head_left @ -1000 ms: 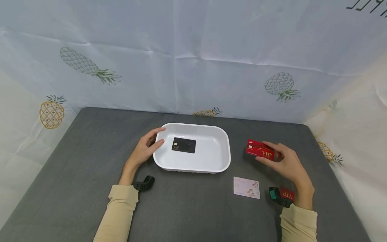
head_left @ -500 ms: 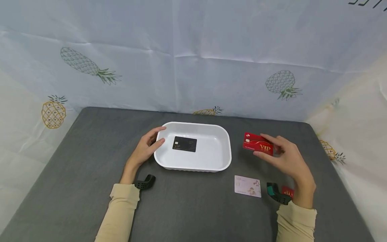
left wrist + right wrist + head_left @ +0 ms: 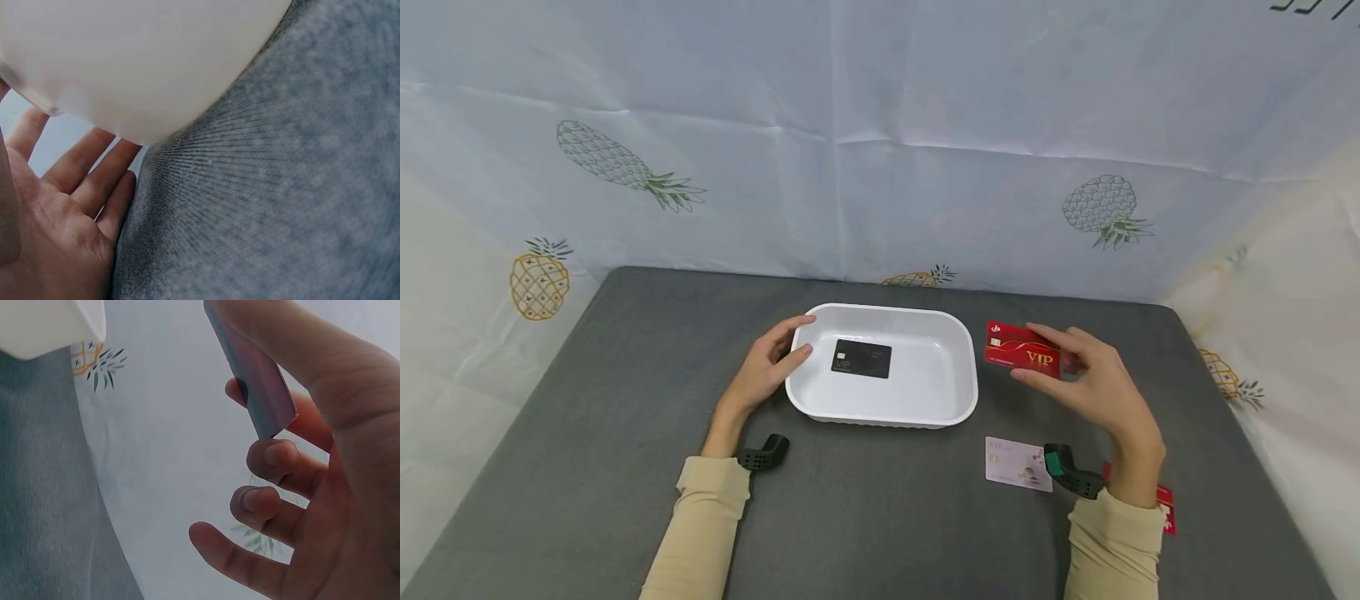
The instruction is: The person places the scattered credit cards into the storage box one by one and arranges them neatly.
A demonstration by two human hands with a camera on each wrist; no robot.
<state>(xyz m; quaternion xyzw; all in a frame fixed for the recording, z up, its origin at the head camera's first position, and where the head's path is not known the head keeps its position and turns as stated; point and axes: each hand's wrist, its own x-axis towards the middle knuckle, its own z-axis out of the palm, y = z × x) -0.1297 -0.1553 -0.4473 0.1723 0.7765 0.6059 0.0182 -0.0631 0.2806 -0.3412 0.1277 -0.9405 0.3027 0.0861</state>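
Right hand (image 3: 1093, 387) pinches a red VIP card (image 3: 1022, 350) between thumb and fingers, holding it up off the grey table (image 3: 587, 417) just right of the white tray (image 3: 955, 400). Left hand (image 3: 763, 371) rests against the tray's left rim, fingers pretty much straight. Black card (image 3: 861, 359) lies flat inside the tray. Pale card (image 3: 1017, 463) lies on the table near the right wrist, with another red card (image 3: 1164, 506) peeking out past the sleeve.

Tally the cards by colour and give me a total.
Red cards: 2, one held in the right hand as red card, one on the table, mostly hidden behind the right wrist
Black card: 1, in the white tray
Pale pink card: 1, on the table
Total: 4
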